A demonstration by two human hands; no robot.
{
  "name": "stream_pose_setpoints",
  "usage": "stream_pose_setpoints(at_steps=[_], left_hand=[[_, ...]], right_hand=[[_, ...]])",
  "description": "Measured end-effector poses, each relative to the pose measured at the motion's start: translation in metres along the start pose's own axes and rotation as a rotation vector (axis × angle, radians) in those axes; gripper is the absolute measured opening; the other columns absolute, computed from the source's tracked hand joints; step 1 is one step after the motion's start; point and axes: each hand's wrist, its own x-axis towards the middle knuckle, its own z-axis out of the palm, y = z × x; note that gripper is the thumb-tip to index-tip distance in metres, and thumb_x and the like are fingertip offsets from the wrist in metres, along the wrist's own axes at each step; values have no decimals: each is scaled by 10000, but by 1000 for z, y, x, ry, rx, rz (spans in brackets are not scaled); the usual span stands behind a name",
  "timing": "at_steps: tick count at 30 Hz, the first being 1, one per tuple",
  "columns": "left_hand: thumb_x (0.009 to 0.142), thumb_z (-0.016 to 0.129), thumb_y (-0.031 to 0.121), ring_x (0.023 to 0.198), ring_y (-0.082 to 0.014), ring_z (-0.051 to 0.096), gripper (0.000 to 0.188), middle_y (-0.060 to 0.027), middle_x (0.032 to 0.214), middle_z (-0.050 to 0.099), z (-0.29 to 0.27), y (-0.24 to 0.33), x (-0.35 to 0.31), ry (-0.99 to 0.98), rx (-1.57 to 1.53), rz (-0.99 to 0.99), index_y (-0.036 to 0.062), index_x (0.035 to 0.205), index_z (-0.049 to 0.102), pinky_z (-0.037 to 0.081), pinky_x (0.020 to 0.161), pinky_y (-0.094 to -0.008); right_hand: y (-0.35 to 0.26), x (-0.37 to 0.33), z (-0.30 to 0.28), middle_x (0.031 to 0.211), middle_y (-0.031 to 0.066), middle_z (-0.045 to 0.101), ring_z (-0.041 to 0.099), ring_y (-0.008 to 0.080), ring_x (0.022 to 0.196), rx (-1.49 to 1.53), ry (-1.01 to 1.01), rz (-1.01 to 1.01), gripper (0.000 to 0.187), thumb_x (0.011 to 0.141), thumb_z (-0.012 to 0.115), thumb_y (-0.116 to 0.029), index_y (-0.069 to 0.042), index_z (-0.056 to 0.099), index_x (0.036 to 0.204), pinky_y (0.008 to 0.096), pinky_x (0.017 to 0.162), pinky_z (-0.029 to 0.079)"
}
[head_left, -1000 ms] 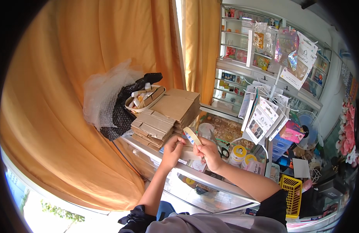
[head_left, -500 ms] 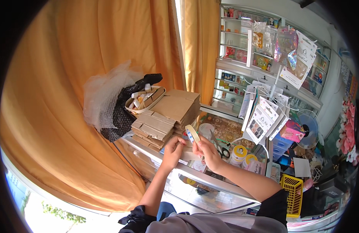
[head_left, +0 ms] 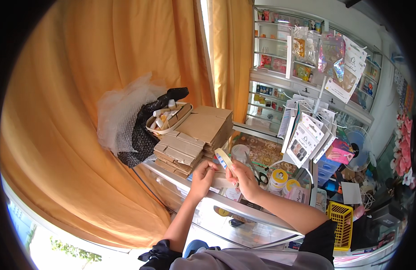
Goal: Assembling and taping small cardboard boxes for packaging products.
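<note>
My right hand grips a roll of pale yellowish tape, held upright above the glass display counter. Just to its left, my left hand is closed, with thumb and fingers pressed together; whatever they may pinch is too small to make out. Beyond my left hand lies a stack of small flattened cardboard boxes, beside a taller stack of larger ones. Open scissors rest on the counter right of my right hand. A flat brown piece shows between and below the hands, partly hidden.
An oval basket of white bottles sits by the boxes, with black bubble wrap at its left. Jars with yellow lids, a rack of hanging packets and a yellow basket stand right. An orange curtain hangs left.
My left hand has moved slightly right, nearer the tape roll. The roll sits a little lower, still in my right hand. The view has shifted slightly.
</note>
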Motion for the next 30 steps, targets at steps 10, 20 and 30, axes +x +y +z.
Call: stream_pose_setpoints(at_steps=[10, 20, 30], left_hand=[[871, 450, 82, 803, -87, 500, 117, -9, 853, 564, -1, 1, -2, -9, 0, -22, 21, 898, 546, 399, 724, -223], [869, 450, 82, 802, -95, 503, 122, -12, 844, 560, -1, -1, 0, -2, -16, 24, 22, 902, 551, 401, 730, -227], [873, 450, 83, 827, -98, 517, 128, -23, 862, 580, -1, -5, 0, -7, -17, 17, 14, 903, 553, 405, 753, -229]], right_hand=[[3, 0, 6, 712, 8, 376, 354, 94, 640, 30, -17, -6, 208, 946, 295, -202, -51, 437, 946, 238, 628, 317], [2, -2, 7, 692, -22, 360, 332, 61, 611, 15, 23, -6, 245, 997, 317, -210, -58, 443, 851, 216, 585, 305], [0, -2, 7, 700, 9, 398, 366, 87, 631, -44, -31, -20, 218, 934, 342, -238, -56, 443, 867, 234, 617, 318]])
